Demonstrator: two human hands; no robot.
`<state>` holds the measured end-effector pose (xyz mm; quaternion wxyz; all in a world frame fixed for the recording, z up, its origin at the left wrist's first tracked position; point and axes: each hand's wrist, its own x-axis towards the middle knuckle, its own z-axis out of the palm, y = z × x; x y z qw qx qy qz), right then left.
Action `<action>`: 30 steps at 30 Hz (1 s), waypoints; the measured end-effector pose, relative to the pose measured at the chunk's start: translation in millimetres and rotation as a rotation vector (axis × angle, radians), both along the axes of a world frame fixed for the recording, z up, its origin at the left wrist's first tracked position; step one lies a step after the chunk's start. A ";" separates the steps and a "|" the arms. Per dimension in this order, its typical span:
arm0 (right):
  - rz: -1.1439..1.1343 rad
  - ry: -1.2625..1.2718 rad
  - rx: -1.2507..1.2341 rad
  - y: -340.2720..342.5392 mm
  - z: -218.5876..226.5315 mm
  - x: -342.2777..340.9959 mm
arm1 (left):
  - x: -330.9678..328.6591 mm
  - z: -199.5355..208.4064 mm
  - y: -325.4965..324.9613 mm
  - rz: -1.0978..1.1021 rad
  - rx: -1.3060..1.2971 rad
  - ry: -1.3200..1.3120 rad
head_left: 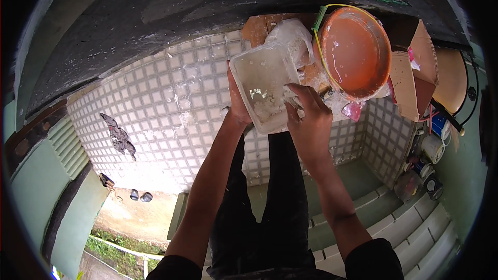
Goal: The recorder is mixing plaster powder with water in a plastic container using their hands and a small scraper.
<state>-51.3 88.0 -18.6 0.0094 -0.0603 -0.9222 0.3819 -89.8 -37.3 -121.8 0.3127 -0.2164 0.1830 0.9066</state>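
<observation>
A rectangular see-through plastic container [264, 72], smeared with whitish residue, is held tilted in front of me. My left hand [238, 98] grips it along its left side, with the fingers partly hidden behind the wall. Over its lower right rim, my right hand [311, 109] is closed in a pinch. Something small and whitish [292, 96] shows at those fingertips, and its kind cannot be made out. Bits of white material lie in the lower part of the container. Just beyond it sits a cloudy plastic bag [290, 39] with pale contents.
An orange bucket [358, 54] of murky liquid, with a yellow-green handle, stands at the right. Beside it is an open cardboard box [415, 72]. A dark crumpled cloth [119, 137] lies on the tiled floor [171, 103]. Paint cans [431, 148] and pale steps [415, 223] are at the lower right.
</observation>
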 end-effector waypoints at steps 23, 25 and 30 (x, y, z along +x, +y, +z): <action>-0.126 0.139 0.110 46.0 -135.9 -60.6 | 19.8 -26.4 -42.8 0.084 0.239 -0.040; -0.075 -0.073 0.197 44.5 -165.8 -81.6 | 23.0 -20.7 -42.4 0.074 0.051 -0.019; 0.029 -0.323 0.409 38.2 -217.0 -98.3 | 37.7 -25.0 -50.1 0.067 -0.157 0.009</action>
